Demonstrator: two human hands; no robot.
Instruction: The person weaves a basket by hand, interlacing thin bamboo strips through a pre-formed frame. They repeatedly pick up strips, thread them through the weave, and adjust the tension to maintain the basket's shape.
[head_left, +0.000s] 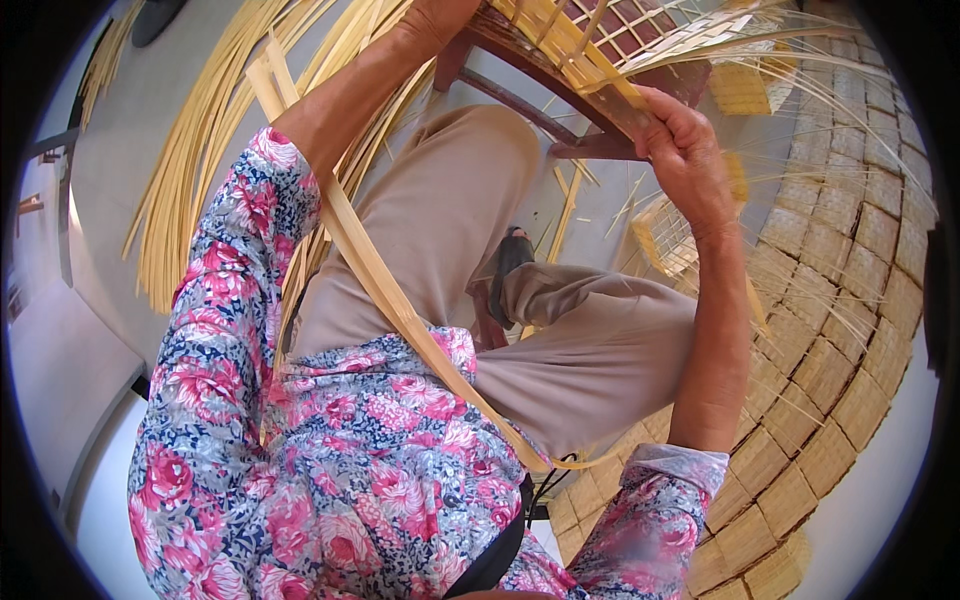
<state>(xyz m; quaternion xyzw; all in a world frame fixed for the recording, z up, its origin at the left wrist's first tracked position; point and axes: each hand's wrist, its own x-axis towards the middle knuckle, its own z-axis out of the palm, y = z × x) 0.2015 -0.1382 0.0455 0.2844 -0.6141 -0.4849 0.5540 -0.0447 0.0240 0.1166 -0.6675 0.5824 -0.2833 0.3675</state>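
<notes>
A partly woven piece of openwork (622, 26), made of pale plant-fibre strips that look like bamboo, rests on a dark red wooden stool (517, 124). A wide yellow strip (562, 49) runs along its near edge. My right hand (679, 142) grips the right end of this strip between thumb and bent fingers, at the stool's corner. Only the wrist and back of my left hand (442, 15) show at the top edge; its fingers are cut off. Long flat strips (397, 307) pass under my left forearm and across my lap.
Long loose strips (202, 142) hang in a bundle at the left. Many woven boxes (806, 360) stand packed in rows at the right. Another woven box (667, 232) sits beside my right knee, with thin strip ends sticking out nearby. Offcuts (566, 206) litter the floor.
</notes>
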